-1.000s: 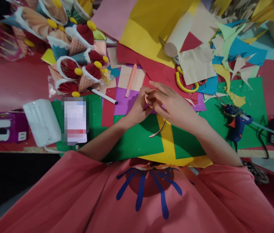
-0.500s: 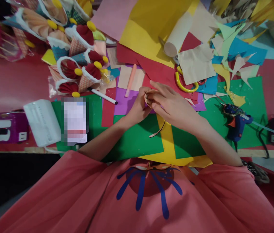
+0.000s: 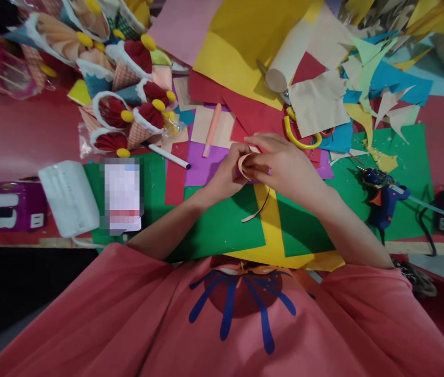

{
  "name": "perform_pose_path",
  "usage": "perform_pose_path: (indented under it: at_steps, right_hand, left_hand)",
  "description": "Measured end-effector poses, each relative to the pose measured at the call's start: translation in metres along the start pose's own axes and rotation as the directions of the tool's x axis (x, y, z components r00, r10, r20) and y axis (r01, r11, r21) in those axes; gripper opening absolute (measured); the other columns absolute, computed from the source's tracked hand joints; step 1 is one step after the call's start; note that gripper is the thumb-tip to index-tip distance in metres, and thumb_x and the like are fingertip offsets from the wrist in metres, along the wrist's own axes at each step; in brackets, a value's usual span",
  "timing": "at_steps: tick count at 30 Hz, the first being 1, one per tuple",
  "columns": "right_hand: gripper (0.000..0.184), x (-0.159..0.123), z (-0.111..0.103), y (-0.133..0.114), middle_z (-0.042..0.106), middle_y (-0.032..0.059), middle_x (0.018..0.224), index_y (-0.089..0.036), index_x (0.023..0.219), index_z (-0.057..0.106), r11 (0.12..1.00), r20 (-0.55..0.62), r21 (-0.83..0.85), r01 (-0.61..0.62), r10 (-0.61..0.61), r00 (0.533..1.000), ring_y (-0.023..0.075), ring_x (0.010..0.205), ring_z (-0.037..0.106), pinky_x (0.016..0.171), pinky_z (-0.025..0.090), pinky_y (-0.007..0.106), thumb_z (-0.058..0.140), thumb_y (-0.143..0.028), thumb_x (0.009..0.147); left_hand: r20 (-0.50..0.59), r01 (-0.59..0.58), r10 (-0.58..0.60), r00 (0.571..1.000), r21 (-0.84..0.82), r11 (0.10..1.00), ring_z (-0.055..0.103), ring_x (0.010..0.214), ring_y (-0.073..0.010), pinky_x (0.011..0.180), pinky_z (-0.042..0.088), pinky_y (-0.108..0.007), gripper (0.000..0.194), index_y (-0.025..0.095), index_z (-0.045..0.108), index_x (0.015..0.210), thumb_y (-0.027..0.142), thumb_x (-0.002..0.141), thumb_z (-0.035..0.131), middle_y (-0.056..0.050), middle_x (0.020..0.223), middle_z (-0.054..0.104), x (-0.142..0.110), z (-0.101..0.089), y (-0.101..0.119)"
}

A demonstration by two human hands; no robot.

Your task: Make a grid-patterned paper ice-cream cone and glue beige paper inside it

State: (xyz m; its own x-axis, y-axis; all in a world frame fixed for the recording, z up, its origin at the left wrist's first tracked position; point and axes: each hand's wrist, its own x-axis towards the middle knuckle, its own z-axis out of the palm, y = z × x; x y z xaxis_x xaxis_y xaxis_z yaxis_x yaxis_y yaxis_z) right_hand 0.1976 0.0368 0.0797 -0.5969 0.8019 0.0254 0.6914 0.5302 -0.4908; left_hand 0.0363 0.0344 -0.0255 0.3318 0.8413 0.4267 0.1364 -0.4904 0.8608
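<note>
My left hand is closed around a small peach-coloured rolled strip, which forms a ring with its opening facing up. The fingers of my right hand are bent over the same ring, with the thumb and a fingertip at its opening. Part of the ring is hidden behind these fingers. A thin, narrow strip, pale on one side, curves down below my hands over green sheets and a yellow one. Just beyond my hands lie a peach marker and a beige square piece.
Fabric cones with white trim and yellow discs crowd the back left. A phone and a white power strip lie at left. At right are a blue glue gun, yellow-handled scissors and many coloured scraps.
My right hand has shifted slightly down and its fingers have curled further into the ring. The ring has turned, showing more of its peach rim. Things on the table stay put.
</note>
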Motion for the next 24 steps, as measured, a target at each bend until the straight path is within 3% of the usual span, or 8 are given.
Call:
perform_pose_path:
  at_steps: [7, 11, 14, 16, 18, 20, 22, 24]
  right_hand:
    - [0.021, 0.003, 0.005, -0.001, 0.063, 0.0068, 0.132, -0.019, 0.091, 0.074, 0.999, -0.003, -0.025, 0.02, -0.021, 1.0, 0.0264, 0.126, 0.054, 0.106, 0.045, 0.045, 0.053, -0.015, 0.088]
    - [0.017, 0.003, 0.006, -0.002, 0.06, 0.0102, 0.135, -0.017, 0.088, 0.073, 1.0, -0.017, -0.008, 0.012, -0.012, 1.0, 0.0281, 0.127, 0.054, 0.106, 0.045, 0.045, 0.057, -0.015, 0.087]
    - [0.016, 0.001, -0.007, 0.0, 0.061, 0.0073, 0.135, -0.019, 0.091, 0.072, 0.992, -0.013, 0.115, 0.048, -0.046, 0.999, 0.0245, 0.124, 0.057, 0.105, 0.047, 0.042, 0.057, -0.021, 0.089]
    - [0.018, 0.001, -0.02, 0.009, 0.066, 0.0051, 0.127, -0.021, 0.091, 0.071, 0.972, -0.093, 0.223, 0.069, -0.049, 0.994, 0.02, 0.118, 0.062, 0.1, 0.05, 0.037, 0.054, -0.027, 0.092]
    - [0.019, 0.003, -0.029, 0.026, 0.069, 0.0106, 0.121, -0.018, 0.091, 0.069, 0.976, -0.235, 0.217, -0.022, 0.074, 0.969, 0.0197, 0.113, 0.064, 0.099, 0.05, 0.035, 0.052, -0.026, 0.093]
    - [0.016, 0.007, -0.03, 0.05, 0.071, 0.0129, 0.113, -0.018, 0.094, 0.07, 0.972, -0.304, 0.05, -0.23, 0.235, 0.923, 0.0225, 0.108, 0.065, 0.094, 0.05, 0.036, 0.055, -0.023, 0.089]
    - [0.023, 0.011, -0.024, 0.074, 0.07, 0.0191, 0.112, -0.012, 0.102, 0.07, 0.859, -0.328, -0.146, -0.49, 0.426, 0.844, 0.0309, 0.11, 0.062, 0.092, 0.049, 0.043, 0.064, -0.024, 0.082]
    - [0.045, 0.014, -0.015, 0.092, 0.064, 0.0266, 0.12, -0.004, 0.112, 0.066, 0.763, -0.345, -0.236, -0.602, 0.514, 0.786, 0.038, 0.115, 0.058, 0.089, 0.047, 0.047, 0.069, -0.032, 0.078]
  left_hand:
    - [0.05, -0.031, 0.031, 0.998, 0.009, 0.999, 0.059, 0.077, -0.0114, 0.063, 0.046, -0.025, 0.037, 0.025, 0.039, 0.107, 0.045, 0.087, 0.063, 0.0, 0.094, 0.054, 0.0, -0.001, 0.0]
    - [0.02, -0.048, 0.048, 0.999, 0.004, 0.999, 0.059, 0.073, -0.012, 0.058, 0.046, -0.026, 0.039, 0.026, 0.04, 0.106, 0.047, 0.085, 0.065, 0.0, 0.093, 0.055, 0.0, 0.0, -0.001]
    - [-0.043, 0.013, -0.012, 0.999, 0.031, 0.999, 0.059, 0.071, -0.0123, 0.058, 0.047, -0.027, 0.038, 0.025, 0.042, 0.102, 0.049, 0.084, 0.064, 0.001, 0.088, 0.056, 0.003, 0.0, 0.001]
    - [-0.069, 0.069, -0.065, 0.995, 0.057, 0.996, 0.061, 0.075, -0.0131, 0.063, 0.049, -0.028, 0.035, 0.024, 0.044, 0.102, 0.047, 0.085, 0.063, 0.001, 0.089, 0.058, 0.004, -0.001, 0.003]
    - [-0.079, 0.067, -0.061, 0.995, 0.074, 0.995, 0.061, 0.081, -0.0139, 0.068, 0.05, -0.029, 0.032, 0.023, 0.046, 0.102, 0.043, 0.085, 0.063, 0.0, 0.092, 0.059, 0.006, -0.002, 0.005]
    - [-0.069, 0.04, -0.035, 0.997, 0.073, 0.996, 0.061, 0.085, -0.015, 0.071, 0.05, -0.03, 0.028, 0.022, 0.048, 0.101, 0.04, 0.085, 0.062, -0.002, 0.094, 0.059, 0.007, -0.004, 0.007]
    - [-0.049, 0.004, -0.001, 0.999, 0.056, 0.998, 0.061, 0.084, -0.0162, 0.072, 0.051, -0.031, 0.026, 0.022, 0.05, 0.1, 0.039, 0.085, 0.062, -0.002, 0.093, 0.059, 0.007, -0.006, 0.007]
    - [-0.016, -0.02, 0.021, 1.0, 0.043, 0.999, 0.061, 0.085, -0.0172, 0.073, 0.051, -0.033, 0.024, 0.023, 0.051, 0.1, 0.036, 0.084, 0.064, -0.003, 0.094, 0.059, 0.007, -0.007, 0.008]
